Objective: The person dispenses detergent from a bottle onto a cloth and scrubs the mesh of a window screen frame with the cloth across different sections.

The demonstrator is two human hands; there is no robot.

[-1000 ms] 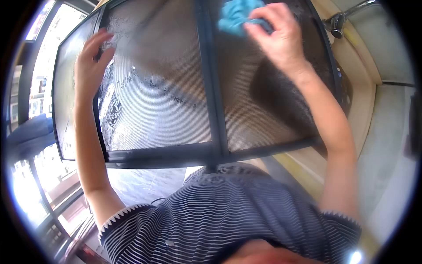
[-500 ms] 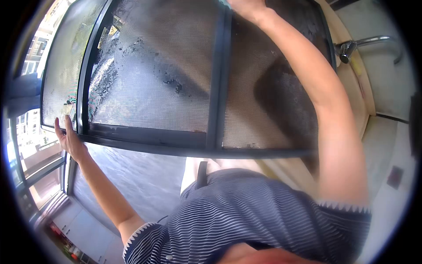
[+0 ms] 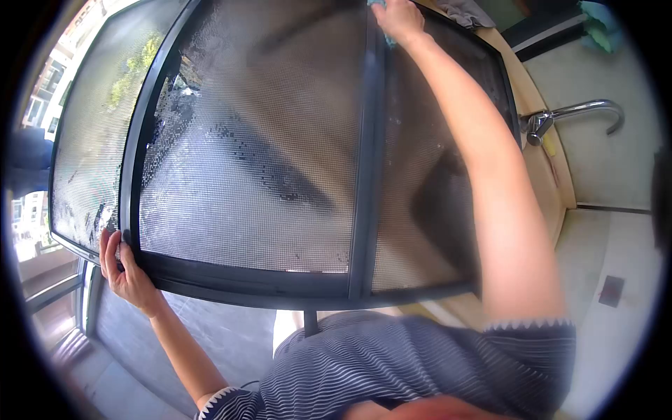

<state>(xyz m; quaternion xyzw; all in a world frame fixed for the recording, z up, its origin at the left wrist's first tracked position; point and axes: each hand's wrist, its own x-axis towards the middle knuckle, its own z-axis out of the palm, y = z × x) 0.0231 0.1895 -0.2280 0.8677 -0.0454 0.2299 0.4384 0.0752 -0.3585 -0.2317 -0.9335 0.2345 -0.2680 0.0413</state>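
A large window screen point(image 3: 245, 161) with dark frame bars and wet-looking mesh fills most of the view, tilted in front of my body. At its lower left, my left hand point(image 3: 129, 274) is closed around the bottom edge, fingers lying over the mesh beside a vertical bar. Near the top, my right hand point(image 3: 400, 22) presses a light blue cloth point(image 3: 378, 3) against the other vertical bar point(image 3: 367, 140). Most of the cloth is hidden by the fingers or cut off by the view's edge.
A chrome faucet point(image 3: 581, 108) stands at the right beside a beige counter edge point(image 3: 539, 91). Grey fabric point(image 3: 465, 12) lies at the top right, and a teal cloth or glove point(image 3: 600, 26) hangs near it. Bright windows point(image 3: 42, 91) line the left; grey floor point(image 3: 203, 336) shows below.
The screen's lower edge and my left hand now sit lower in view. My left fingers have closed onto the edge. My right hand, with the cloth, shows slightly lower along the bar.
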